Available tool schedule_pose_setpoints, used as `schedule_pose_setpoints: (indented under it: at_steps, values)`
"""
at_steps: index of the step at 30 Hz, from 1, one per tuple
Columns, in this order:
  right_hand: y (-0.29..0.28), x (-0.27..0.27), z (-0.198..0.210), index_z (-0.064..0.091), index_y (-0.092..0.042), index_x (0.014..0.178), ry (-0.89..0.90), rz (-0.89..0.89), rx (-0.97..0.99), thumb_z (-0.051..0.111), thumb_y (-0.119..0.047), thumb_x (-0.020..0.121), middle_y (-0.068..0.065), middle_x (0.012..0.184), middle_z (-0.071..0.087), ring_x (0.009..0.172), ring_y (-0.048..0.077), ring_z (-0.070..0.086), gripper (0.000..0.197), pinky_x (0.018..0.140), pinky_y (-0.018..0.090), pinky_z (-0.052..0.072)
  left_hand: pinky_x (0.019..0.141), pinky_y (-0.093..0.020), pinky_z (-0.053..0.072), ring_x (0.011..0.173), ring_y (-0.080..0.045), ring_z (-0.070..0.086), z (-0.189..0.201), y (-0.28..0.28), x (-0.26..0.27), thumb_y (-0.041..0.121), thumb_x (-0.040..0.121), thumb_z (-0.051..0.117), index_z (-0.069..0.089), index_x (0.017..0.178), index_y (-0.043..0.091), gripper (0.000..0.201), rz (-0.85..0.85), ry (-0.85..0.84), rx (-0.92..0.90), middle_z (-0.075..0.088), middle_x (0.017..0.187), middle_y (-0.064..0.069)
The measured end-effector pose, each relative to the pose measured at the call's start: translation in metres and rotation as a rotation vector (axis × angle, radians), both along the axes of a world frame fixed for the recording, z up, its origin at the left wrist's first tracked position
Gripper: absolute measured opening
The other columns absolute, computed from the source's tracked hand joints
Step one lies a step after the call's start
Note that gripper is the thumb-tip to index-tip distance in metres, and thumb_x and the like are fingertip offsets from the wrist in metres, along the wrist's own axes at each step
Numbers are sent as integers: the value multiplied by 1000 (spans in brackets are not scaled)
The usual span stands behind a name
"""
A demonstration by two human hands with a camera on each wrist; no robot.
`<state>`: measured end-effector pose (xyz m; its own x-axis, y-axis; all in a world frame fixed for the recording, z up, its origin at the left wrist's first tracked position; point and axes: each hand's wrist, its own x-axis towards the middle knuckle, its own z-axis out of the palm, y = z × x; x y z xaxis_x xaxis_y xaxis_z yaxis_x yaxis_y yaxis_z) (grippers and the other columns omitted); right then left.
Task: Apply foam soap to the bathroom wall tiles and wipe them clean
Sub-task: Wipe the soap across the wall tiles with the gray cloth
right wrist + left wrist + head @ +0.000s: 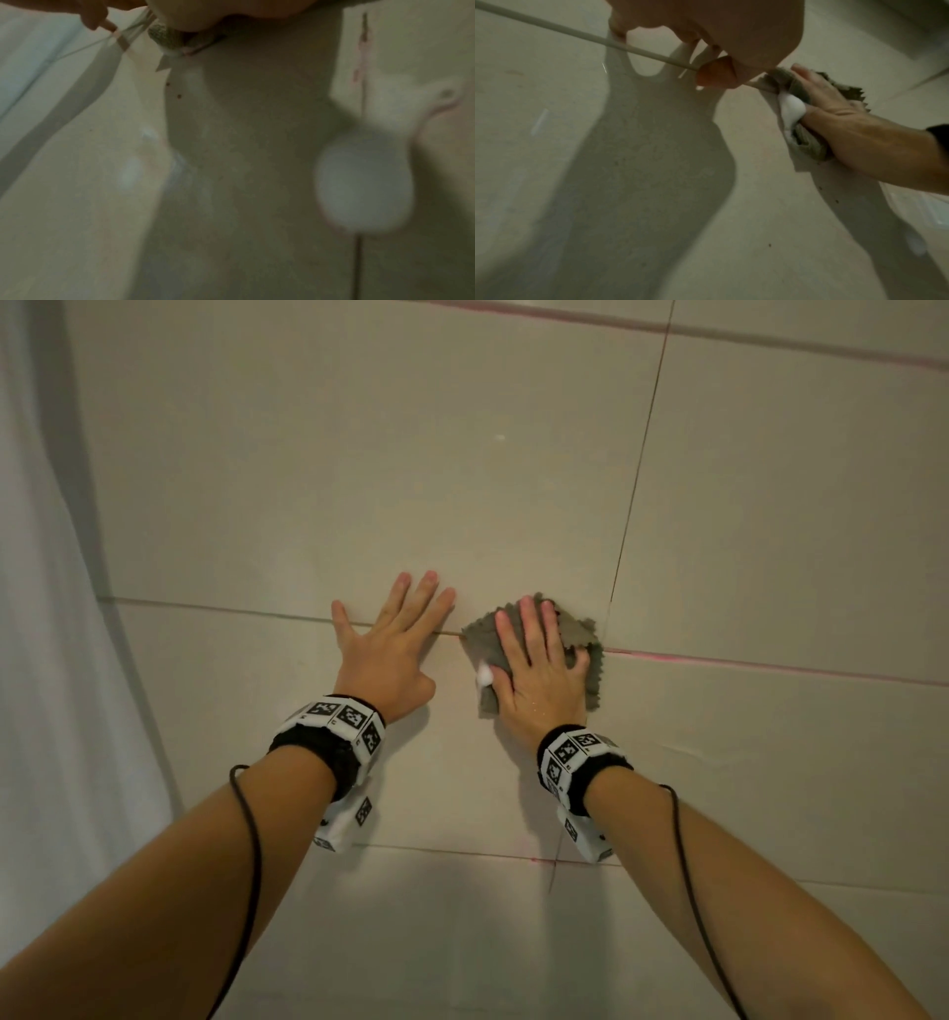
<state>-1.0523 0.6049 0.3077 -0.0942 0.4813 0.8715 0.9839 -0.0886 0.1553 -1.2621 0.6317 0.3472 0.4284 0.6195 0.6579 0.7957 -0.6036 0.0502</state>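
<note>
Both hands lie flat against the wall. The left hand (388, 645) is spread open, fingers straight and apart, palm on the large beige glazed wall tiles (359, 480) — it grasps nothing, and its fingertips reach just over a horizontal grout line (215, 609). Just beside it, the right hand (539, 666) presses a small grey-green cloth with a zigzag-cut edge (577, 631) against the tiles, fingers extended over the fabric rather than curled round it. The cloth sits where the horizontal grout line meets a vertical one, its rim showing around the fingers and past the thumb side. A small blob of white foam soap (484, 675) clings at the cloth's left edge, touching the thumb side of the right hand; the left wrist view shows the same blob (793, 106) bulging between cloth and hand.

Each wrist wears a black band with white blocks of black-and-white square markers (343, 722) — a thin black cable runs back along each forearm. At the far left hangs a pale white curtain (46, 660).
</note>
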Motion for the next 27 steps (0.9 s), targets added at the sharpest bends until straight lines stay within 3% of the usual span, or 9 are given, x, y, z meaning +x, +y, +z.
schedule_pose_setpoints:
  at_steps: [3, 8, 17, 21, 23, 27]
  values:
    - [-3, 2, -7, 28, -27, 154, -140, 37, -76, 36, -49, 97, 3, 162, 26, 149, 20, 17, 61, 94, 54, 37, 110, -79, -2, 153, -10, -14, -2, 0, 2, 10, 80, 56, 3, 159, 38, 100, -22, -21, 12, -13, 167, 15]
    - [-12, 17, -38, 31, -26, 153, -315, 68, -141, 36, -48, 98, 3, 162, 25, 149, 20, 20, 60, 93, 47, 31, 107, -82, -2, 154, -14, -15, -9, 3, 14, 12, 79, 56, 2, 159, 39, 100, -21, -44, 42, -13, 168, 11]
    - [-42, 67, -105, 25, -29, 153, -235, 46, -247, 34, -49, 98, -1, 162, 16, 148, 20, 19, 59, 92, 46, 29, 103, -85, 0, 154, -24, -16, -27, -1, 41, 8, 72, 57, 6, 159, 41, 106, -19, -39, 104, -13, 168, 4]
    - [-51, 93, -108, 19, -30, 154, -170, -13, -250, 30, -51, 97, -1, 162, 14, 152, 18, 1, 62, 91, 47, 31, 100, -88, 1, 155, -33, -9, -36, -5, 62, 5, 67, 59, 15, 159, 38, 107, -20, -28, 186, -2, 170, -1]
    - [-58, 107, -107, 17, -29, 154, -129, -45, -260, 29, -51, 97, 1, 162, 14, 152, 18, -8, 63, 91, 51, 37, 98, -88, 0, 155, -35, -6, -40, -10, 78, 4, 67, 61, 18, 159, 37, 107, -34, -15, 205, 1, 170, -2]
    - [-76, 139, -102, 18, -26, 154, -32, -74, -291, 30, -50, 95, 3, 161, 13, 148, 23, 13, 65, 88, 55, 45, 96, -89, -1, 154, -38, -5, -48, -27, 117, 3, 67, 61, 19, 159, 35, 106, -62, 17, 212, 3, 169, -5]
